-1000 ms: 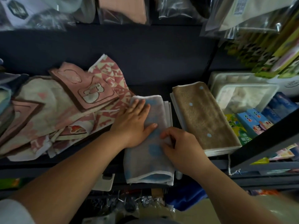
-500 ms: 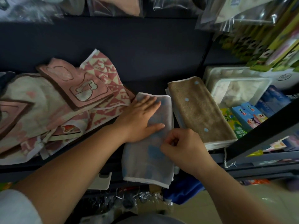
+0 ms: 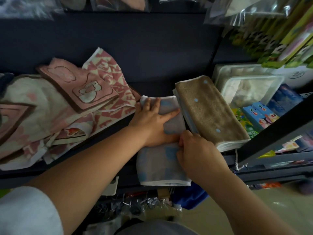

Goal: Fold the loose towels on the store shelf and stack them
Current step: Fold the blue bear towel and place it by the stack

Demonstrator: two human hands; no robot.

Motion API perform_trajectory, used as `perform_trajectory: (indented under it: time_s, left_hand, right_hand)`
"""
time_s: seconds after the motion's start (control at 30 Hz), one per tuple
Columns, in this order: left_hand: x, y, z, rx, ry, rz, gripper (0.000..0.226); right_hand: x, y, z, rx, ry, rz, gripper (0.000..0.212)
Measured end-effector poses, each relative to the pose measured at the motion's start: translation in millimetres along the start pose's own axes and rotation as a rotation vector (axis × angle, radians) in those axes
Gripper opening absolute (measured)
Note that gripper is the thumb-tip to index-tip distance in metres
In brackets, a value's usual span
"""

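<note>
**Grey-blue towel under both hands**

On the dark store shelf (image 3: 149, 68), in the middle between two lots of cloth, lies the grey-blue towel (image 3: 159, 167) I am working on. Its near end hangs over the shelf's front edge, white hem lowest. My left hand (image 3: 152, 119) lies flat on the far half, fingers spread toward the back and thumb stretched right across the cloth. My right hand (image 3: 198, 150) is curled, fingertips pinching the towel's right edge just where it meets the neighbouring stack.

That stack, touching the towel on the right, is topped by a folded brown towel with pale blue dots (image 3: 210, 109), with white and blue layers showing beneath it. To the left, a loose heap of pink and cream towels (image 3: 50, 119) spreads over the shelf, a pink square cloth with a brown border (image 3: 79, 85) lying on top.

Further right, in the next bay, a clear plastic package (image 3: 249, 89) holds something white and folded; I cannot tell what. Beside it stand small colourful boxes (image 3: 259, 114), their contents hidden.
</note>
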State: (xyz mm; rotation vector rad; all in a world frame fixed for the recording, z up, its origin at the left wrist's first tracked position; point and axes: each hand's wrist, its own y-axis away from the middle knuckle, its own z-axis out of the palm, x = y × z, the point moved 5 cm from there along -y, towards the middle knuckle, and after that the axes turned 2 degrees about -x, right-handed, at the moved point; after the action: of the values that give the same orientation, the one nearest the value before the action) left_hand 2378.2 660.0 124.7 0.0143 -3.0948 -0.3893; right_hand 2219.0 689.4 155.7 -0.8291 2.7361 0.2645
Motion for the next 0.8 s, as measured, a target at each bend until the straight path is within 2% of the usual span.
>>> perform_trajectory:
  time_s: [0.1, 0.17, 0.27, 0.33, 0.47, 0.5, 0.6, 0.7, 0.73, 0.8]
  left_hand:
    - [0.5, 4.2, -2.0, 0.031, 0.017, 0.015, 0.095]
    - [-0.7, 9.9, -0.7, 0.016, 0.012, -0.034, 0.092]
    - [-8.7, 19.1, 2.6, 0.008, 0.051, -0.158, 0.075]
    - [-20.6, 22.3, -2.9, 0.16, 0.118, -0.18, 0.065]
    - [-47.9, 50.9, -28.4, 0.685, 0.285, -0.198, 0.054]
    - [-53.9, 59.2, -29.5, 0.722, 0.307, -0.238, 0.05]
    - [-62.5, 68.8, -14.3, 0.532, 0.367, -0.364, 0.051]
    - [-56.9, 69.8, -6.3, 0.466, 0.353, -0.388, 0.074]
    - [-54.3, 67.7, -4.8, 0.465, 0.402, -0.376, 0.073]
    - [-46.1, 64.2, -2.7, 0.439, 0.589, -0.338, 0.053]
  right_hand:
    - [-7.3, 6.7, -10.4, -0.011, 0.161, -0.059, 0.012]
    - [-13.4, 8.4, -16.1, 0.09, 0.18, -0.149, 0.013]
    - [-21.8, 8.3, -12.8, 0.158, 0.077, -0.26, 0.041]
    - [-21.9, 4.7, 2.1, 0.078, 0.069, -0.264, 0.057]
    - [-11.2, -0.4, 35.2, -0.136, 0.155, -0.238, 0.079]
    - [-9.9, -1.4, 37.7, -0.151, 0.152, -0.234, 0.08]
    - [-11.1, -0.9, 37.2, -0.179, 0.168, -0.215, 0.085]
    - [-16.9, 2.2, 33.2, -0.195, 0.195, -0.21, 0.093]
    - [-17.9, 3.1, 32.0, -0.208, 0.195, -0.205, 0.095]
    - [-19.7, 3.6, 25.5, -0.205, 0.195, -0.206, 0.089]
